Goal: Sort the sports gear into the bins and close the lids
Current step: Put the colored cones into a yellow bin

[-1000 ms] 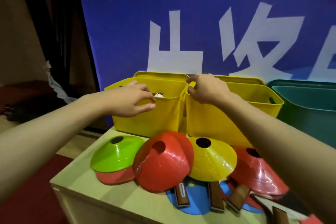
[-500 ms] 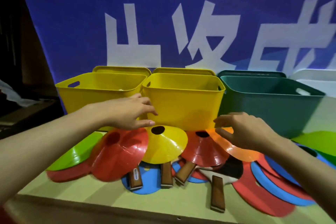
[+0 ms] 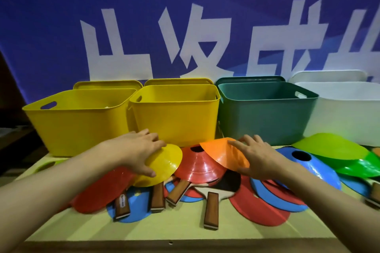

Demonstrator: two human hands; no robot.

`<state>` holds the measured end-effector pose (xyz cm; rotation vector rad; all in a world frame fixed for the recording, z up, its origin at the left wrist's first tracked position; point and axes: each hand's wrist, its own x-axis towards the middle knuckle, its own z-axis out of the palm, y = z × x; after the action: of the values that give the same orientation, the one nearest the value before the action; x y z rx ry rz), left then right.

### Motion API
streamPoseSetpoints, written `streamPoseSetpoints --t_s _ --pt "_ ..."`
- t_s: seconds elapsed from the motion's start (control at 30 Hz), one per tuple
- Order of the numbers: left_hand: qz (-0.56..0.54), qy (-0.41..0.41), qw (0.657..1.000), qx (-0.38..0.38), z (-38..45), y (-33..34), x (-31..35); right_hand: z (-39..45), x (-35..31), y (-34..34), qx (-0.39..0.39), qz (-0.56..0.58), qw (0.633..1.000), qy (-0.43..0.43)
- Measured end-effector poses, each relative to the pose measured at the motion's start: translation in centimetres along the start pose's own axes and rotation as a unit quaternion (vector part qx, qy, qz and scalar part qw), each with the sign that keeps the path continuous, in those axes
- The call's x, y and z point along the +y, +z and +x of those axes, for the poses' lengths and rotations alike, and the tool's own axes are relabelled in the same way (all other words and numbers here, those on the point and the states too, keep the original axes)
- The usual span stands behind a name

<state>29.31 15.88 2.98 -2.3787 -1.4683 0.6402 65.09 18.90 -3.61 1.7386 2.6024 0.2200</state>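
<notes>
So the left hand [image 3: 137, 152] grips the yellow cone [image 3: 164, 164], thumb underneath and fingers over the top, and the right hand [image 3: 257, 159] has the orange cone [image 3: 223, 153] pinched by its edge. Both cones sit on the pile of cones and paddles on the table [image 3: 174, 230], right in front of the four open bins: two yellow bins [image 3: 174, 117], a green bin [image 3: 265, 117] and a white bin [image 3: 347, 117].
</notes>
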Motion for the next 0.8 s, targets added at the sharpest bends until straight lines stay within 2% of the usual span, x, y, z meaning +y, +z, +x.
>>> streamPoseSetpoints --t_s 0.2,0.53,0.63,0.8 --pt "-0.032 -0.023 0.999 -0.014 -0.1 2.2 1.1 1.2 0.1 1.1 -0.003 0.017 0.999 -0.039" --pt "-0.034 -0.030 0.999 0.024 -0.5 3.4 2.5 1.5 -2.4 -0.8 0.084 0.098 0.986 -0.109" --pt "-0.025 -0.035 0.998 0.041 -0.9 3.2 2.8 2.3 -4.2 -1.9 0.063 0.095 0.983 -0.145" --pt "-0.047 -0.038 0.996 0.070 -1.7 2.2 1.9 3.3 -6.5 -0.6 -0.021 0.053 0.984 -0.170"
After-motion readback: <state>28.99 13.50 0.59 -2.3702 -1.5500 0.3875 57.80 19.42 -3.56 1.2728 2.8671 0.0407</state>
